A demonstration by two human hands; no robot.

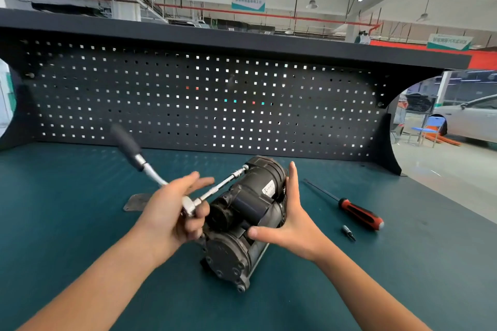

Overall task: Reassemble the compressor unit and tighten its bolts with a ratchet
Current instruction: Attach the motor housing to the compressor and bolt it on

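Centre frame, the black cylindrical compressor unit (243,209) looks reassembled and bolt-tightening seems under way: the left hand (169,213) curls its fingers round the chrome ratchet (189,205), while the right hand (294,219), fingers straight, braces the housing.

On my desk (67,223): 1 compressor unit (247,196), 1 ratchet (147,167), 1 screwdriver (359,214), 1 loose bit (348,233), 1 flat metal plate (137,201).

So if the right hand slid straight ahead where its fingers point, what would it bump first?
Probably the pegboard; the right hand lies flat along the compressor, and the tabletop beyond it looks free, though depth is unclear.
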